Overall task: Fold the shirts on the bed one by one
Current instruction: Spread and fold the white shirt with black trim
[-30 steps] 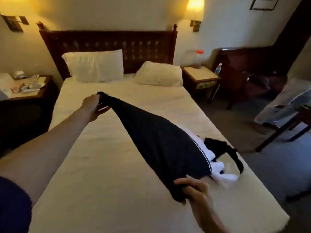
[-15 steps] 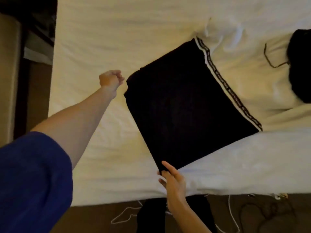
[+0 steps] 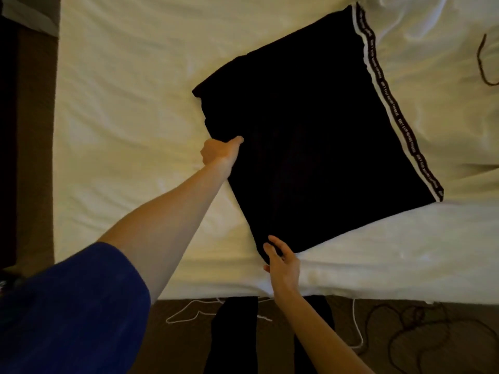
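Note:
A black shirt (image 3: 310,136) with a white-and-black striped band along its right edge lies flat and folded on the white bed sheet (image 3: 129,109), turned at an angle. My left hand (image 3: 220,155) is at the shirt's left edge, thumb lying on top of the fabric and the fingers curled out of sight at the edge. My right hand (image 3: 283,261) touches the shirt's near corner at the bed's front edge with loosely straight, spread fingers.
A thin brown cord or hanger (image 3: 483,60) lies on the sheet at the top right. On the brown floor below the bed are a white wire hanger (image 3: 189,311) and dark cables (image 3: 405,330). Dark furniture stands left of the bed.
The view dropped from the whole room to straight down on the bed. The shirt, earlier stretched in the air between both hands, now lies flat. My left hand moved from a loose fist onto its left edge.

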The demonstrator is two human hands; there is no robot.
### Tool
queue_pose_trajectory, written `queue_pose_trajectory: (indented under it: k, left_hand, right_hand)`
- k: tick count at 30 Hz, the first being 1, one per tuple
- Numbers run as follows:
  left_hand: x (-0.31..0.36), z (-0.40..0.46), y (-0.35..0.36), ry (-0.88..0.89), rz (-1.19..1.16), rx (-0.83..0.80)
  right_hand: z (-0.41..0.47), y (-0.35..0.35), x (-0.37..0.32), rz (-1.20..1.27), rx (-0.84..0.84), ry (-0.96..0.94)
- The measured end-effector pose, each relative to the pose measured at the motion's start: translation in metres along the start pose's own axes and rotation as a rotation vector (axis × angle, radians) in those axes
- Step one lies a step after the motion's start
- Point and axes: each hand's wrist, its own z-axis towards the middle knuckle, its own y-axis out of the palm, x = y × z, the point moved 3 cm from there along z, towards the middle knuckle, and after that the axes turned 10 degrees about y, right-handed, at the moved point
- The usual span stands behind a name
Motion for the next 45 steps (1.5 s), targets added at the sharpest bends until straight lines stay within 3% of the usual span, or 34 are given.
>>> queue_pose_trajectory:
  k: [5, 11, 14, 18, 20, 23, 26, 29, 32, 37, 41, 43, 45]
  left_hand:
    - [-0.04, -0.037, 0.021, 0.012, 0.085, 0.014]
    - [-0.031, -0.055, -0.01, 0.376, 0.178, 0.084]
    - [-0.026, -0.051, -0.041, 0.337, 0.14, 0.218]
    - [-0.054, -0.056, -0.082, 0.181, 0.168, 0.273]
    - [-0.073, -0.081, -0.079, 0.18, 0.31, 0.269]
    - [-0.093, -0.138, -0.043, 0.553, 0.657, 0.323]
    - [-0.116, -0.184, 0.023, 0.873, 0.778, 0.044]
    - [-0.132, -0.202, 0.079, 0.967, 0.941, -0.182]
    - [-0.12, -0.2, 0.113, 1.006, 1.03, -0.25]
    - [-0.085, -0.195, 0.153, 1.046, 1.163, -0.382]
    - [-0.082, -0.191, 0.168, 0.867, 1.131, -0.429]
    - [-0.087, -0.193, 0.164, 0.756, 1.156, -0.404]
    - [-0.094, -0.201, 0.159, 0.655, 1.216, -0.391]
  right_hand:
    - [0.007, 0.004, -0.005, 0.029, 0.078, 0.043]
    - [-0.005, 0.024, 0.021, -0.067, 0.097, 0.018]
    - [-0.021, 0.062, 0.035, -0.102, -0.125, 0.024]
    - [-0.033, 0.099, 0.037, -0.132, -0.632, 0.127]
    - [-0.023, 0.088, 0.03, -0.318, -0.695, 0.103]
    - [0.017, 0.029, 0.013, -0.454, -0.483, 0.102]
    - [0.061, -0.064, -0.009, -0.117, -0.127, 0.177]
    - [0.092, -0.154, -0.041, 0.19, 0.187, 0.14]
    - [0.119, -0.213, -0.078, 0.243, 0.387, 0.097]
    - [0.147, -0.25, -0.113, 0.337, 0.344, 0.071]
    - [0.136, -0.266, -0.078, 0.368, 0.422, 0.066]
    - [0.124, -0.267, -0.04, 0.408, 0.332, 0.19]
    - [0.11, -0.264, -0.013, 0.428, 0.126, 0.354]
